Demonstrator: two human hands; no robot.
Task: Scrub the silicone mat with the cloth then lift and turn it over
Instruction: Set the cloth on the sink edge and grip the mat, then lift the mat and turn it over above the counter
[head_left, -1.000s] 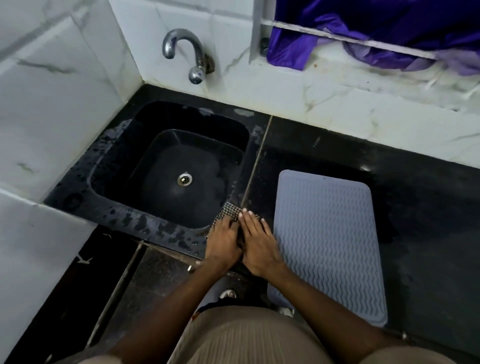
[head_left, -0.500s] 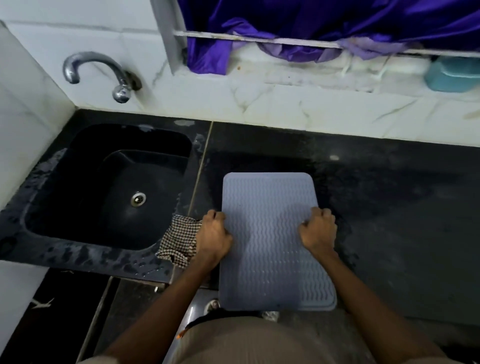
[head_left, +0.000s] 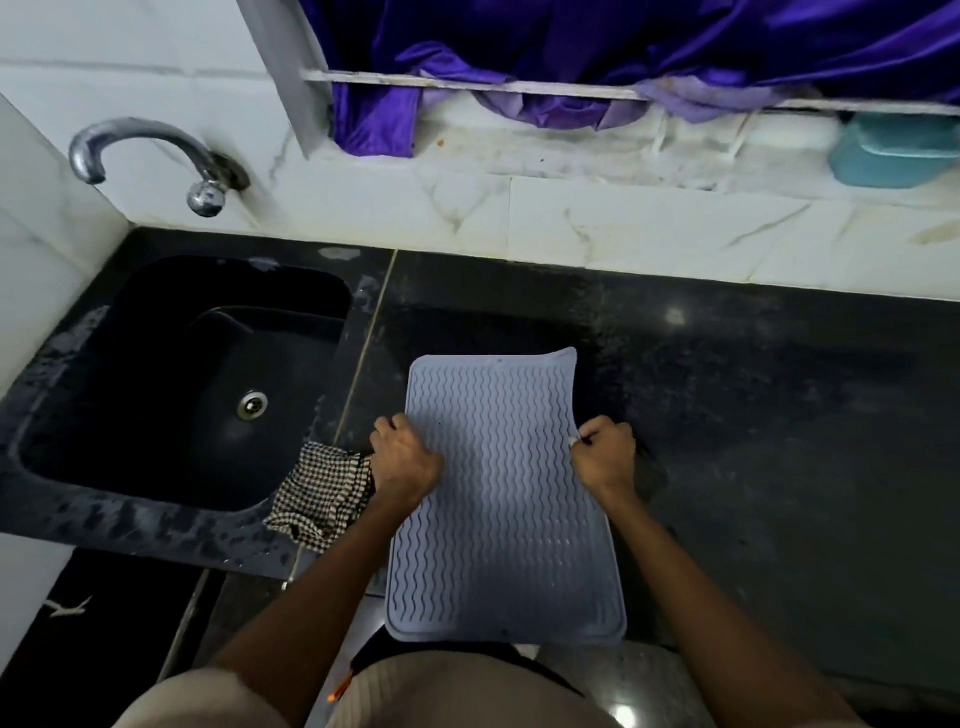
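At centre frame, the grey-blue wavy-ribbed silicone mat (head_left: 501, 499) is raised off the black stone worktop (head_left: 753, 415), sagging. The left hand (head_left: 405, 460) and right hand (head_left: 605, 457) clench its side edges. The black-and-white checked cloth (head_left: 319, 493) lies lower left beside the black sink (head_left: 182, 395).

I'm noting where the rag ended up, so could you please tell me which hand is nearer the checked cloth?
Left. The left hand grips the mat's left edge right beside the black-and-white checked cloth; the right hand grips the opposite edge.
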